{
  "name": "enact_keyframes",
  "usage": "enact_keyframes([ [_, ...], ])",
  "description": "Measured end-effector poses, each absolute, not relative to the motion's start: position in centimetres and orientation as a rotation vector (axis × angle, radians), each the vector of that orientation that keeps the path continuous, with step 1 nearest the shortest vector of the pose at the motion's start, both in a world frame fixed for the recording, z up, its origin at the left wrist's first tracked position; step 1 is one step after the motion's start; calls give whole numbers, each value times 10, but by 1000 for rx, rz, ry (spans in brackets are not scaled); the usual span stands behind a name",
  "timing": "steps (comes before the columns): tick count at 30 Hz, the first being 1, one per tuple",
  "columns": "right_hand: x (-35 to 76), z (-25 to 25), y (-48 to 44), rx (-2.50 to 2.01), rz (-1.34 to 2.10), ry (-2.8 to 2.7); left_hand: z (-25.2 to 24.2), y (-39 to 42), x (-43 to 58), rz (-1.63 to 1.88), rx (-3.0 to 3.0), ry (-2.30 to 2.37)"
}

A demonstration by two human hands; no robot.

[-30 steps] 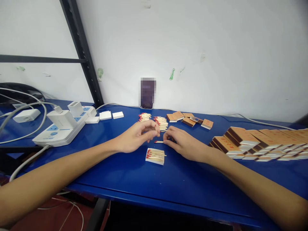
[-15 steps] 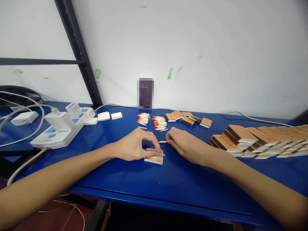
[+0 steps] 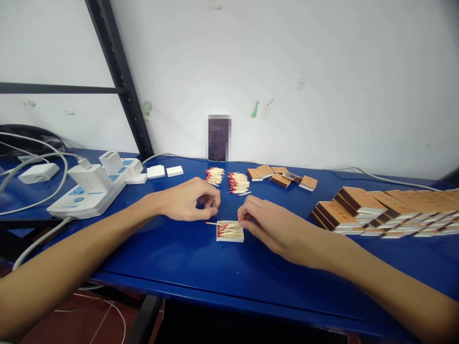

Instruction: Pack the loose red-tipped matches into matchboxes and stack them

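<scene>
In the head view a white matchbox tray [image 3: 230, 240] lies on the blue table, holding a layer of matches [image 3: 227, 231] with red heads mostly to the left. One match [image 3: 211, 223] sticks out over the tray's left end. My right hand [image 3: 263, 222] is at the tray's upper right corner, thumb and forefinger pinched on a match whose far part lies above the tray. My left hand [image 3: 190, 200] hovers left of and behind the tray. Its fingers are loosely curled, with a gap at the thumb and no match visible between them.
Behind the hands lie a left match pile [image 3: 214, 177] and a right match pile [image 3: 238, 183]. Matchbox sleeves [image 3: 280, 179] are scattered farther right; stacked matchboxes [image 3: 387, 210] stand at the right. White trays [image 3: 155, 172] and a power strip [image 3: 93, 200] with cables are on the left.
My left hand has let go at the tray and drawn back up and left. My right hand has moved down and toward the tray with its match.
</scene>
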State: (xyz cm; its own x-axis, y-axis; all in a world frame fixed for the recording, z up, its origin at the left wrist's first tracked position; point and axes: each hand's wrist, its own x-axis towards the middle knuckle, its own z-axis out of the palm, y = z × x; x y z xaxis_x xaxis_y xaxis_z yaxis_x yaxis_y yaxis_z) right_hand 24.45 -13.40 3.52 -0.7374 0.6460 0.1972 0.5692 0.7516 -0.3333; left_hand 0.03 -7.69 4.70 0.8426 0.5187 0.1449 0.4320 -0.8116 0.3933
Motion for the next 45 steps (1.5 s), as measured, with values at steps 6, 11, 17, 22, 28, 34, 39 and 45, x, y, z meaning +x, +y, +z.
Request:
enact_keyframes([
  [6, 238, 33, -141, -961, 162, -2773, 54, -81, -1, -2, 2646, 703],
  [11, 241, 34, -136, -963, 208, -2718, 55, -82, 0, 33, 2564, 699],
  [17, 248, 27, -123, -964, 421, -2611, 48, -87, 9, 183, 2486, 640],
  [22, 252, 24, -119, -969, 636, -2568, 38, -89, 16, 197, 2500, 601],
  [28, 251, 27, -120, -926, 715, -2588, 40, -90, 16, 288, 2571, 662],
  [34, 248, 23, -118, -908, 784, -2542, 36, -92, 19, 331, 2596, 634],
  [39, 243, 18, -118, -1005, 739, -2520, 32, -92, 21, 326, 2587, 620],
  [45, 238, 11, -118, -964, 462, -2591, 30, -92, 20, 340, 2615, 615],
])
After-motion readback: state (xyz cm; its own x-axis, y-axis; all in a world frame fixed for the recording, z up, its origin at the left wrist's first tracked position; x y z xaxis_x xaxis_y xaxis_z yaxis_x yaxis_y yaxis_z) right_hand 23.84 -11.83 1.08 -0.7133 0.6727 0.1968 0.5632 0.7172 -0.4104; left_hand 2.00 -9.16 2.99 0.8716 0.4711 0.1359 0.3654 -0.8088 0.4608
